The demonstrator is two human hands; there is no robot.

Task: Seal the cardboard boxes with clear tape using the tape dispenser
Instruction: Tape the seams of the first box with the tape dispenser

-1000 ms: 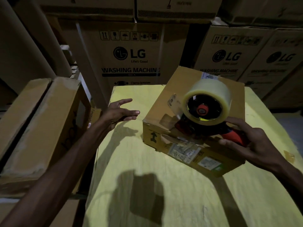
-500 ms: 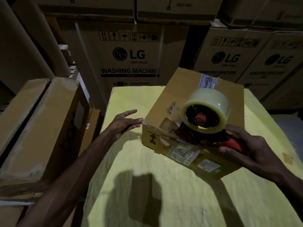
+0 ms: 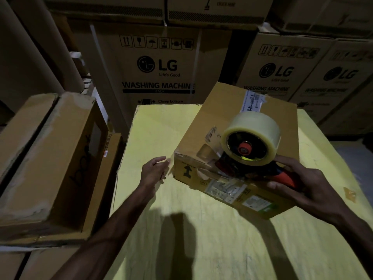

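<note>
A brown cardboard box (image 3: 248, 118) with labels on its near side lies at an angle on the yellow table (image 3: 201, 229). On its near edge rests a tape dispenser (image 3: 250, 150) carrying a large roll of clear tape, its red handle gripped by my right hand (image 3: 302, 186). A strip of clear tape runs from the dispenser over the box's near left corner. My left hand (image 3: 154, 171) touches that corner at the tape's end, fingers slightly curled.
Two long cardboard boxes (image 3: 46, 158) lie stacked at the left of the table. Large LG washing machine cartons (image 3: 159, 71) stand behind and to the right. A small scrap of tape (image 3: 350, 194) lies on the table at the right.
My left hand has moved right from the open table to the box's near left corner. The dispenser and my right hand have barely shifted.
</note>
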